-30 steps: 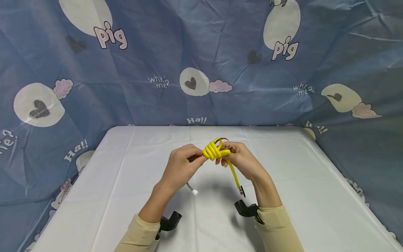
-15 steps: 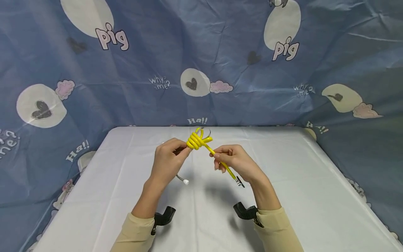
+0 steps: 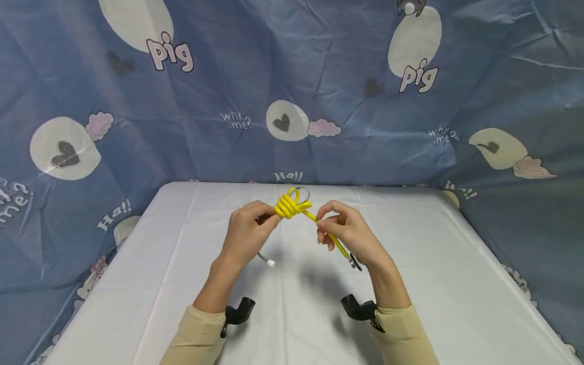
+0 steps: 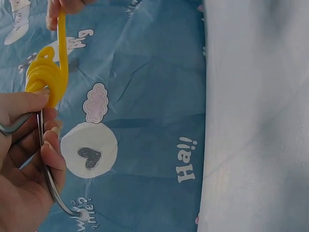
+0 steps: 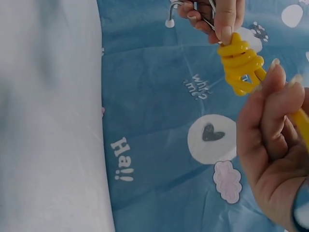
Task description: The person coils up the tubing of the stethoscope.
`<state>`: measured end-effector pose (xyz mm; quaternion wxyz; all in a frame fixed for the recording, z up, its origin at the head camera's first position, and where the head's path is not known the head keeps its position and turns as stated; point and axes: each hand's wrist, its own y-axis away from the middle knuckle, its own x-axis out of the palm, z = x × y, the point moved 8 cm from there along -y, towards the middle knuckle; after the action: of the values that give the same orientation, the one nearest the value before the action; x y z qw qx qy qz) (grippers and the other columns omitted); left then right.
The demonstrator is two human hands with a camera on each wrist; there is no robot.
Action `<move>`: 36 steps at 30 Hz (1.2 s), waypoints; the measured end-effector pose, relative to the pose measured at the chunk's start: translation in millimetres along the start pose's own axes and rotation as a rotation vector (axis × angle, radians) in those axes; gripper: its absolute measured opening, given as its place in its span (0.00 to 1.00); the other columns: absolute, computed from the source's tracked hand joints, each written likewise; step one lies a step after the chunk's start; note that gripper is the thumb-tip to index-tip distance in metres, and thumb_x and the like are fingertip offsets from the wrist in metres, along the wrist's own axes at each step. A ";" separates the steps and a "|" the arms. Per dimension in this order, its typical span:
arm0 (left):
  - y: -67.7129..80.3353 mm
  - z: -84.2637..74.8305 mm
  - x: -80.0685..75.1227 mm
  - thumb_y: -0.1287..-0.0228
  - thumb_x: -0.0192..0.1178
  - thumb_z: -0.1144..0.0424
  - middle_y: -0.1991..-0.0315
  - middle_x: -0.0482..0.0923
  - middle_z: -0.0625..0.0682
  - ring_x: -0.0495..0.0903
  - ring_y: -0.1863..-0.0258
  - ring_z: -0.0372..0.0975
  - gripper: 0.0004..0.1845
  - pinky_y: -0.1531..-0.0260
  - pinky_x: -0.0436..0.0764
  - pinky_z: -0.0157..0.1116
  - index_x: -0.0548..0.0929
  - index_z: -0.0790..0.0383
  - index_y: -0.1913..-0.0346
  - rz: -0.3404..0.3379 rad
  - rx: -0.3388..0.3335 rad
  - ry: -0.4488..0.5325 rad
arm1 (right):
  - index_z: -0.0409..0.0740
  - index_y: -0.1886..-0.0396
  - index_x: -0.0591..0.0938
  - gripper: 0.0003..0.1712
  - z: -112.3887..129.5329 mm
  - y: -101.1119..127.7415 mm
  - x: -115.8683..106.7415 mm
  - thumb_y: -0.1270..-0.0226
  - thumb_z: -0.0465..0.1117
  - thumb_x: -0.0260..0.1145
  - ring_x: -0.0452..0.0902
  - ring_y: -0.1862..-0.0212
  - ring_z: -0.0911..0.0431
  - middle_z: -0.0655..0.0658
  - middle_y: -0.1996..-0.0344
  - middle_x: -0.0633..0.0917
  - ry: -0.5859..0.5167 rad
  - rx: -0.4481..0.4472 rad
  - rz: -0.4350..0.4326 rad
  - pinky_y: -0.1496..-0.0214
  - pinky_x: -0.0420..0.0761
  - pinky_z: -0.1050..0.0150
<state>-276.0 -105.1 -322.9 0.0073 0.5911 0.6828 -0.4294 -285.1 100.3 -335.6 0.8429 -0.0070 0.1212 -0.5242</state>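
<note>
A stethoscope with yellow tubing point(image 3: 286, 208) is held up above the table, its tube wound into a tight coil. My left hand point(image 3: 246, 230) grips it at the coil's left end. In the left wrist view, that thumb presses where the coil meets the metal ear tubes point(image 4: 51, 183), which run along the palm. A white ear tip point(image 3: 271, 263) hangs below the left hand. To the right of the coil, my right hand point(image 3: 351, 233) pinches the free stretch of tube between thumb and fingers. The chest piece point(image 3: 354, 261) dangles from that tube's lower end.
A white-covered table point(image 3: 205, 324) lies below both hands. Blue printed cloth point(image 3: 365, 147) hangs behind it and along both sides. Black wrist camera mounts point(image 3: 240, 311) sit at the sleeve cuffs.
The right hand has left the coil for the tube leading to the chest piece, then slid slightly right along it. The left hand moved left and up with the coil, then slightly back right.
</note>
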 end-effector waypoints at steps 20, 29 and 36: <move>1.6 -5.3 9.6 0.39 0.69 0.63 0.75 0.79 0.42 0.72 0.77 0.34 0.04 0.75 0.73 0.31 0.87 0.53 0.71 0.042 0.008 -0.012 | 0.38 0.50 0.80 0.12 12.2 8.5 13.5 0.31 0.27 0.58 0.86 0.64 0.49 0.46 0.67 0.88 -0.109 -0.166 0.191 0.50 0.85 0.50; 4.4 -4.3 18.1 0.39 0.69 0.64 0.74 0.79 0.43 0.73 0.76 0.34 0.06 0.74 0.75 0.32 0.85 0.53 0.72 0.082 -0.006 -0.025 | 0.32 0.64 0.83 0.04 11.7 6.0 4.2 0.34 0.31 0.66 0.78 0.68 0.59 0.49 0.65 0.86 0.081 -0.188 -0.026 0.66 0.78 0.66; 4.5 -6.2 18.6 0.39 0.69 0.64 0.74 0.79 0.42 0.72 0.77 0.34 0.05 0.74 0.75 0.32 0.86 0.52 0.71 0.062 -0.005 -0.034 | 0.35 0.64 0.87 0.06 20.5 4.5 2.9 0.32 0.34 0.66 0.79 0.58 0.54 0.43 0.60 0.78 0.102 -0.311 -0.081 0.56 0.80 0.65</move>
<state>-274.8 -86.8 -331.3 0.0336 0.6045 0.6652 -0.4371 -275.6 97.4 -316.9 0.8026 -0.1154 0.2431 -0.5323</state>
